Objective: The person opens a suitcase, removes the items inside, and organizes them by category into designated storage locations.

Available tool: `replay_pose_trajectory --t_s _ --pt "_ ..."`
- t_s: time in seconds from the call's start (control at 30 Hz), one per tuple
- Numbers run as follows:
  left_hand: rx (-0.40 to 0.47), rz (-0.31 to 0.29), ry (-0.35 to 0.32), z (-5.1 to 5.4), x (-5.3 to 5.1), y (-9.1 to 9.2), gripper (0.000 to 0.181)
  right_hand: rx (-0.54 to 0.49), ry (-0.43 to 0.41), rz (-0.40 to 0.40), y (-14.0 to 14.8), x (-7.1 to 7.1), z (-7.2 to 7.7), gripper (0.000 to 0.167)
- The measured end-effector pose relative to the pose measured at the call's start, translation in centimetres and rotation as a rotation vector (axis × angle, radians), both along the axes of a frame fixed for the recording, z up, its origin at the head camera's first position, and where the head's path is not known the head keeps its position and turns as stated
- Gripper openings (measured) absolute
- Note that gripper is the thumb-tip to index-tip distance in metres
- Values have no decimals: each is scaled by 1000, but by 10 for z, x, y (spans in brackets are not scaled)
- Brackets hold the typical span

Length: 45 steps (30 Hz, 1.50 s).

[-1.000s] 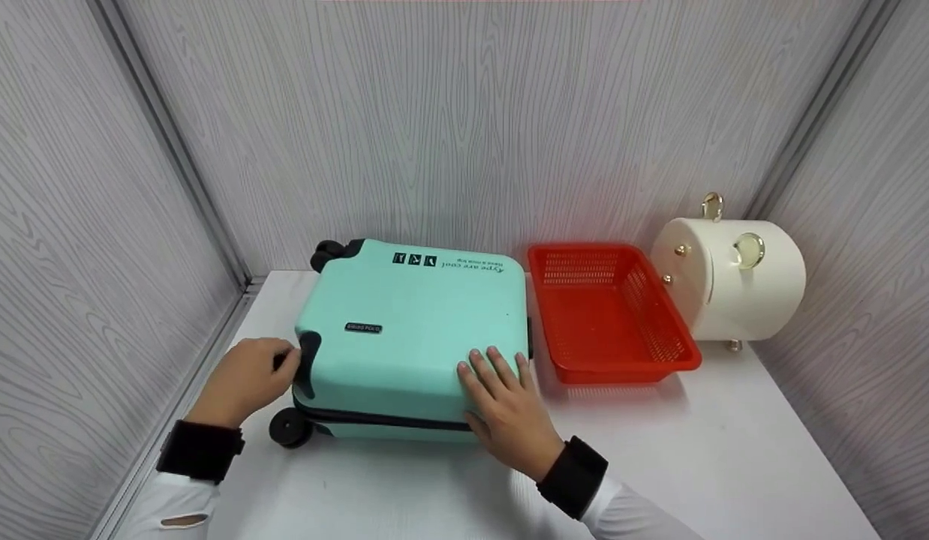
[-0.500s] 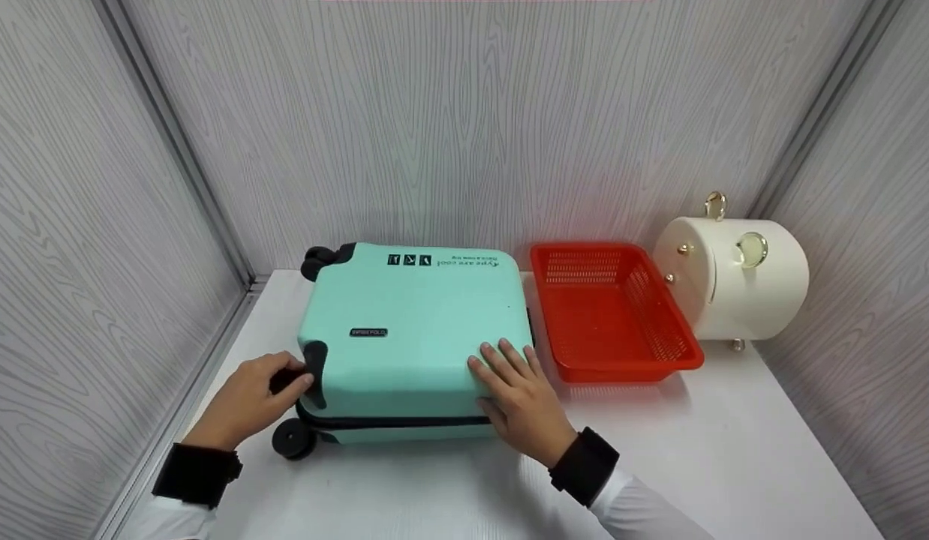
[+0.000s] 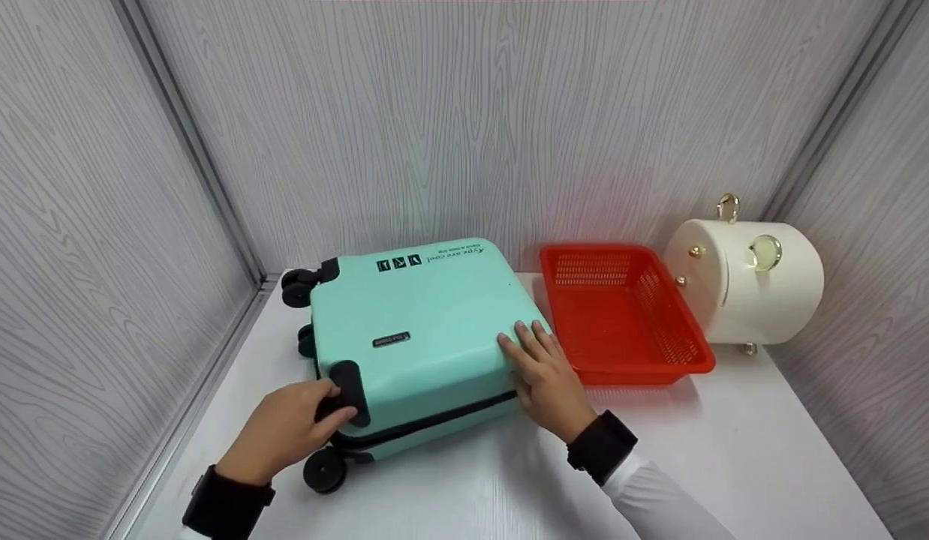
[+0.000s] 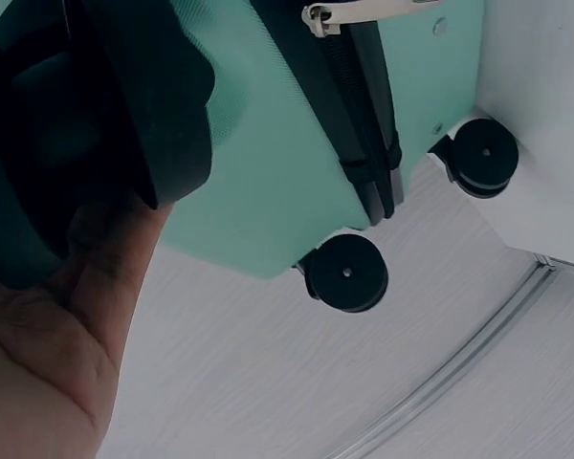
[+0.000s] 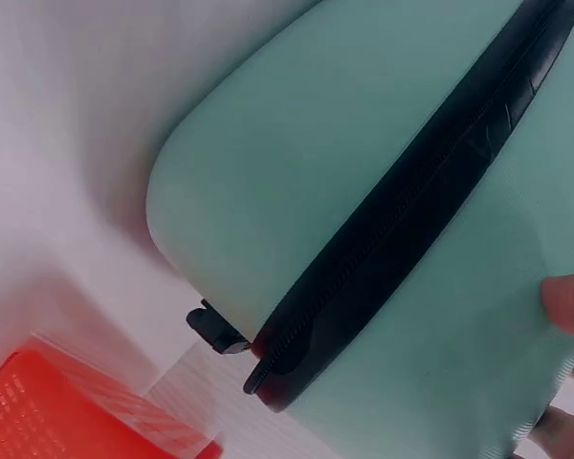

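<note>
A mint-green suitcase (image 3: 427, 315) lies flat on the white table, its near edge slanting away toward the right. At its near left corner, my left hand (image 3: 284, 427) grips the black corner guard (image 3: 349, 394), thumb on the near side; the fingertips are hidden in the head view. Just below sits a black wheel (image 3: 326, 470). My right hand (image 3: 551, 382) rests on the near right corner with straight fingers on top and the thumb (image 5: 567, 304) against the side. A black zipper band (image 5: 392, 220) runs around the suitcase's side. In the left wrist view a metal zipper pull (image 4: 373, 11) shows.
Close to the suitcase's right end stands a red plastic basket (image 3: 599, 322). Beyond it is a cream cylindrical case (image 3: 772, 289) with gold-coloured knobs. Wood-grain panels (image 3: 434, 112) enclose the table at the back and sides.
The suitcase has turned counter-clockwise in the head view. Its near left corner came right and closer with my left hand, while my right hand shifted right and slightly away.
</note>
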<state>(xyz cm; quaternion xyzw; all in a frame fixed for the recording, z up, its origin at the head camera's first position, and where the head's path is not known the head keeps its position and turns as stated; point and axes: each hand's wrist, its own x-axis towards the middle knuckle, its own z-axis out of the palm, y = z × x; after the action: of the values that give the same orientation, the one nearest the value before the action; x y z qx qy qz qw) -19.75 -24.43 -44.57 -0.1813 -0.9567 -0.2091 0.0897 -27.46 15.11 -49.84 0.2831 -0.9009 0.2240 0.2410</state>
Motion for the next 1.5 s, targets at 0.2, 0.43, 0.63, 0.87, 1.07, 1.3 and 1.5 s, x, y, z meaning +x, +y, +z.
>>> replay_pose_trajectory --t_s 0.2,0.43,0.63,0.87,1.07,1.3,1.5 --pt "35 -64 35 -2 0 15 28 -28 -52 -32 6 -13 1 61" --pt "56 -56 114 -5 7 44 33 12 -61 -97 8 -26 4 60" --pt "73 -30 156 -6 17 76 32 11 -132 -136 12 -38 8 61" --pt "222 58 283 1 1 67 26 -51 -137 -104 -1 -24 10 56" --pt "349 236 403 14 -36 22 14 7 13 51 -30 11 16 62" --pt "214 330 129 14 -84 -33 50 240 157 207 -63 45 17 92" --pt "127 278 18 1 -110 -54 55 317 215 230 -79 56 10 91"
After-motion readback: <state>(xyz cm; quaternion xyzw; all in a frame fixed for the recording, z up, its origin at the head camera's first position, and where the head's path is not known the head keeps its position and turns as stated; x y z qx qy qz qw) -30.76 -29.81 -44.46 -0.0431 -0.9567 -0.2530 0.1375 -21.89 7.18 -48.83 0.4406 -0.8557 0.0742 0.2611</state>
